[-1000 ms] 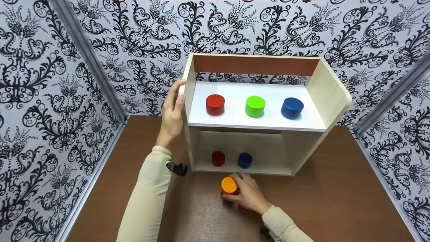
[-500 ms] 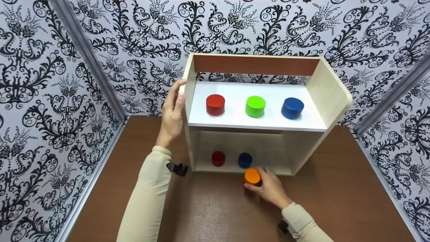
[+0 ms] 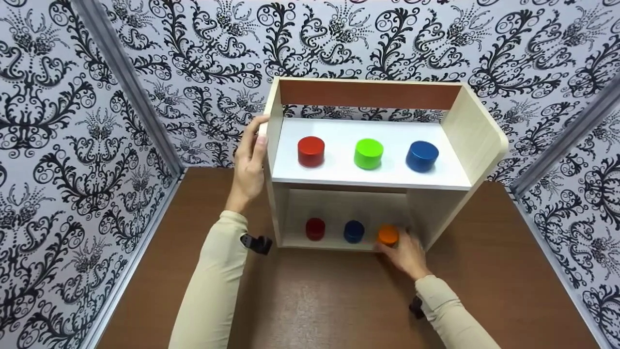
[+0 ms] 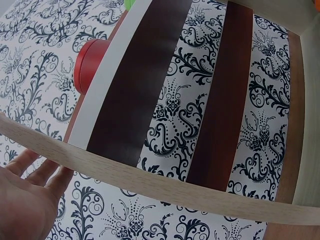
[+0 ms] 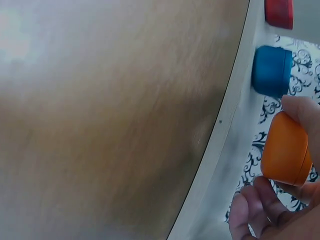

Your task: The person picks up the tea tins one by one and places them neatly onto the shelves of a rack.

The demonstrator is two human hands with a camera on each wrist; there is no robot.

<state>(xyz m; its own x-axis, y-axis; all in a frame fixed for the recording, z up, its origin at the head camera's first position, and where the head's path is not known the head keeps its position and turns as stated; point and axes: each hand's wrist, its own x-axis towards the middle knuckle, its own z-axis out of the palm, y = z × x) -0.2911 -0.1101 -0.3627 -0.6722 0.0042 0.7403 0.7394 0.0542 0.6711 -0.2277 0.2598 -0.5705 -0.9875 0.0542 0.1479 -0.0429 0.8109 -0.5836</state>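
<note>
My right hand (image 3: 408, 252) pinches an orange cylinder (image 3: 387, 234) between thumb and fingers, at the right part of the lower shelf. To its left, a dark blue cylinder (image 3: 354, 231) and a dark red cylinder (image 3: 315, 229) stand on that shelf. In the right wrist view the orange cylinder (image 5: 285, 150) is over the shelf floor, near the blue cylinder (image 5: 272, 71). My left hand (image 3: 248, 169) holds the left side panel of the wooden shelf unit (image 3: 271, 145) at its front edge. In the left wrist view its fingers (image 4: 37, 175) lie against the panel's outer side, fingertips hidden.
On the white upper shelf (image 3: 339, 131) stand a red cylinder (image 3: 311, 151), a green cylinder (image 3: 368, 154) and a blue cylinder (image 3: 422, 156). The unit rests on a brown table (image 3: 310, 300), before a patterned wall (image 3: 203, 48). The right side panel (image 3: 474, 131) borders the right hand's area.
My right hand has carried the orange cylinder rightward and away from me, from the table in front of the unit into the lower shelf. My left hand has stayed on the panel.
</note>
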